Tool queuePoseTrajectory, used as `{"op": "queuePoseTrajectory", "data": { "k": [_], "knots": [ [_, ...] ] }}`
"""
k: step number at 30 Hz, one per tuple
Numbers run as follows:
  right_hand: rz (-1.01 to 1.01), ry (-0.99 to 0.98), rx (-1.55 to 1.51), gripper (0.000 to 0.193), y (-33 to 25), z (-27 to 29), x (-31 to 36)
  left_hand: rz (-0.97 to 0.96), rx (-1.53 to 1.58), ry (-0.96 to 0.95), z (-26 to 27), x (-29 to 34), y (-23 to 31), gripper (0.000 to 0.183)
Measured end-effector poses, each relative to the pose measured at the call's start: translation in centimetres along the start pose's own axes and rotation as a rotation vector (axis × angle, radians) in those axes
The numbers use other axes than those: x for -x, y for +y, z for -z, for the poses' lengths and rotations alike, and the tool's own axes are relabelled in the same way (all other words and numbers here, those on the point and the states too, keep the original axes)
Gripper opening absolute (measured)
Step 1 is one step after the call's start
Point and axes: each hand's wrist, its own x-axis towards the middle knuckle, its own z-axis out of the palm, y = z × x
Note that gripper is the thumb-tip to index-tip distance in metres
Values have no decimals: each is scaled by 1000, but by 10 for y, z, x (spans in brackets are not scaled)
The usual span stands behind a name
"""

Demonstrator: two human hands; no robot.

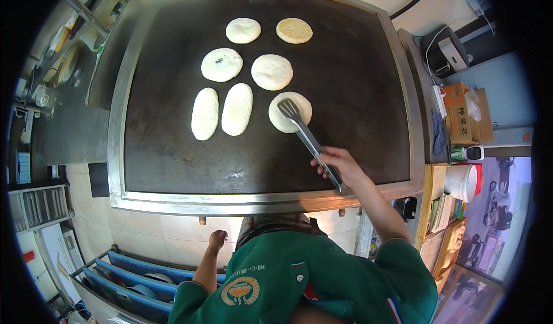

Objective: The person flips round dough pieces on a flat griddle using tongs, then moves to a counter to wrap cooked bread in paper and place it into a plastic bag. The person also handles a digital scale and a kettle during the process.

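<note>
green shirt (357, 272) | 2 short sleeves (412, 266) | orange round emblem (241, 291) (wheat-like border) | 1 pale button (299, 278) | red-white-blue striped trim (394, 309)

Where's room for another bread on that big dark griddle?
Left, between the leftmost pale oval flatbread and the silver metal rim; right, between the golden round flatbread and that rim. The middle is crowded: seven flatbreads, plus the right hand holding grey metal tongs.

This is a small flatbread shop, as shown by the wide steel-framed griddle (351, 87) bearing seven flatbreads (272, 72) and the two-wheelers (500, 213) outside at right.
</note>
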Motion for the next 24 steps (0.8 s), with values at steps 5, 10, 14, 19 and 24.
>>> {"op": "queuePoseTrajectory", "data": {
  "k": [5,10,14,19,24],
  "knots": [
    [160,191,107,38,-38,29,0,-86,156,129,12,13,11,27],
    [737,757,973,50,-71,52,-12,19,267,176,2,32,-14,24],
    [679,583,984,51,-53,39,-2,114,301,174,-21,52,-41,21],
    [-29,17,155,35,-32,10,-1,243,363,139,-39,61,-53,19],
    [68,65,97,23,-68,-13,-104,140,303,99,-33,46,-37,24]
  ]
}}
